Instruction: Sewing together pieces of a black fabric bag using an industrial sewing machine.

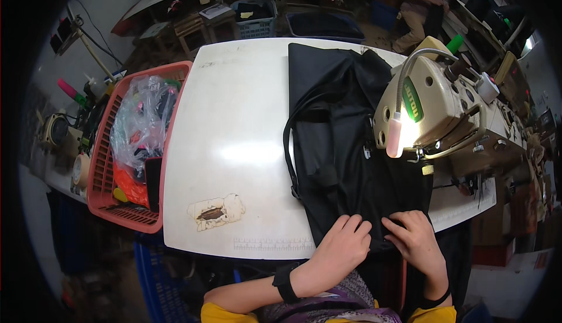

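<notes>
A large piece of black fabric (345, 159) with a long strap (287, 141) lies over the right part of the white sewing table. My left hand (343, 245) has its fingers curled onto the fabric's near edge. To the right of it, my right hand (417, 242) pinches the same edge, thumb and fingers bent toward each other. Beyond my right hand stands a cream sewing machine (430, 103), its lamp (395, 136) lit. Part of the fabric reaches under the machine's head, and the needle area is hard to make out.
A pink basket (170, 130) with plastic bags and a dark phone-like object (153, 182) stands at the table's left. The white tabletop (228, 136) has a torn patch and a printed ruler along its near edge. A person (422, 7) sits at the far right; a blue-grey crate (256, 27) stands behind.
</notes>
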`<move>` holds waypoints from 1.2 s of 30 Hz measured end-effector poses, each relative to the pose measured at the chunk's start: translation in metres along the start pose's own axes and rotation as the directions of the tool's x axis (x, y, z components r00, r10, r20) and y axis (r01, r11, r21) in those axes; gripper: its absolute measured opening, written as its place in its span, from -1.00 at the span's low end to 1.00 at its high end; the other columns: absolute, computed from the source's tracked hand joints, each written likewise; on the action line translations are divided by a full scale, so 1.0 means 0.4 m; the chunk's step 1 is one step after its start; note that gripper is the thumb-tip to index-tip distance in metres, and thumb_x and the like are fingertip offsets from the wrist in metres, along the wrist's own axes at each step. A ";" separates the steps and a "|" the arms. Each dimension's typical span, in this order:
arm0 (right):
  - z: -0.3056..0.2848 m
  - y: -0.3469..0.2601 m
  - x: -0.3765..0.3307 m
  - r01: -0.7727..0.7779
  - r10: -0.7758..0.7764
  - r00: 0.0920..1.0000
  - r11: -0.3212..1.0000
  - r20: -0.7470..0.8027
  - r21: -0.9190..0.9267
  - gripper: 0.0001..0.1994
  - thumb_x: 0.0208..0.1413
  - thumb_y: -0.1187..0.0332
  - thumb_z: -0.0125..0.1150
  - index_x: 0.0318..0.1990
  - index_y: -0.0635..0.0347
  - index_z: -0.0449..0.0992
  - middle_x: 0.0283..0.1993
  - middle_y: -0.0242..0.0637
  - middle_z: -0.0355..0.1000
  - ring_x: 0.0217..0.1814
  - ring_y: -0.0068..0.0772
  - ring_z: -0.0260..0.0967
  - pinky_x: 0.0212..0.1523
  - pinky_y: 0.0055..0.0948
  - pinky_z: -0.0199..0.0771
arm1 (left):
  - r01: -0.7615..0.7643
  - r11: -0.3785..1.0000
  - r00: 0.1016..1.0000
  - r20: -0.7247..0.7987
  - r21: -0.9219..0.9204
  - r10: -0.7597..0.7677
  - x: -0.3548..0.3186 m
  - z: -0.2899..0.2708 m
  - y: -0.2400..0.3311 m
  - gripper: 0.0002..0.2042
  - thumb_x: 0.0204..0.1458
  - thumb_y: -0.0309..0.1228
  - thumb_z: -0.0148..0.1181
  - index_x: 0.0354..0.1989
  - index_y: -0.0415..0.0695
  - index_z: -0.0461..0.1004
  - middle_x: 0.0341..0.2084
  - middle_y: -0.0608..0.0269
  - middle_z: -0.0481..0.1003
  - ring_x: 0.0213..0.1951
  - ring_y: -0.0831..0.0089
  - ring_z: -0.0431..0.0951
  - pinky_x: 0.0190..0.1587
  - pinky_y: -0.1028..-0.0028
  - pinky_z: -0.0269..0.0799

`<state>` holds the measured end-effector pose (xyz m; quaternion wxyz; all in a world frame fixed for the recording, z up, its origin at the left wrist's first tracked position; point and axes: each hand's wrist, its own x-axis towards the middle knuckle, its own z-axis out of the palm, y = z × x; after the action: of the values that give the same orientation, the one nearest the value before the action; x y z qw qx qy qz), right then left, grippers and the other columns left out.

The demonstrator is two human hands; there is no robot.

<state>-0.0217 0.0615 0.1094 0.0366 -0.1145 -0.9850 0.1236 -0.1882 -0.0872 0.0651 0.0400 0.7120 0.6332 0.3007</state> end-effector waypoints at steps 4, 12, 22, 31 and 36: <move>0.004 0.002 -0.001 -0.010 0.010 0.999 1.000 -0.049 0.002 -0.66 -0.07 0.46 0.40 -0.06 0.19 0.59 -0.12 -0.24 0.44 -0.11 -0.14 0.39 -0.05 -0.21 0.38 | 0.096 0.986 0.995 0.043 -0.138 -0.091 0.016 -0.011 0.002 -0.82 -0.03 -0.39 0.31 -0.38 -0.26 0.51 -0.31 0.09 0.43 -0.14 0.14 0.45 0.11 0.25 0.36; 0.014 -0.002 -0.002 -0.013 0.013 0.999 1.000 -0.043 -0.003 -0.66 -0.09 0.48 0.41 -0.07 0.15 0.60 -0.14 -0.24 0.44 -0.12 -0.14 0.38 -0.05 -0.23 0.37 | 0.160 0.955 0.983 -0.132 0.249 -0.130 0.227 0.011 -0.313 -0.53 0.11 -0.22 0.25 0.07 -0.35 0.47 0.11 -0.01 0.47 0.16 0.18 0.40 0.22 0.24 0.25; 0.012 0.013 -0.001 -0.021 0.022 0.998 1.000 -0.054 0.019 -0.68 -0.06 0.49 0.40 -0.08 0.13 0.62 -0.14 -0.25 0.44 -0.13 -0.14 0.38 -0.06 -0.23 0.36 | 0.152 0.938 0.977 -0.192 0.312 -0.095 0.272 0.042 -0.374 -0.56 0.10 -0.10 0.24 0.09 -0.08 0.55 0.02 0.27 0.44 0.06 0.28 0.37 -0.01 0.26 0.25; 0.015 0.002 0.004 -0.055 0.057 0.997 0.998 -0.052 0.038 -0.69 -0.07 0.49 0.40 -0.09 0.14 0.63 -0.15 -0.26 0.44 -0.12 -0.14 0.37 -0.06 -0.24 0.35 | 0.185 0.940 0.975 -0.172 0.287 -0.139 0.293 0.041 -0.381 -0.54 0.06 -0.12 0.25 0.13 0.00 0.56 -0.03 0.24 0.40 0.00 0.26 0.35 -0.04 0.23 0.22; 0.017 0.002 -0.006 -0.064 0.067 0.996 0.997 -0.060 0.048 -0.69 -0.06 0.51 0.38 -0.09 0.13 0.63 -0.15 -0.26 0.44 -0.12 -0.14 0.37 -0.05 -0.24 0.35 | 0.232 0.945 0.970 -0.126 0.229 -0.208 0.296 0.026 -0.370 -0.48 0.12 -0.12 0.22 0.25 -0.02 0.46 0.02 0.15 0.39 0.05 0.19 0.36 0.04 0.19 0.23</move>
<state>-0.0200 0.0601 0.1027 0.0654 -0.1495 -0.9761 0.1435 -0.3108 0.0546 0.0364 -0.0453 0.6205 0.7418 0.2503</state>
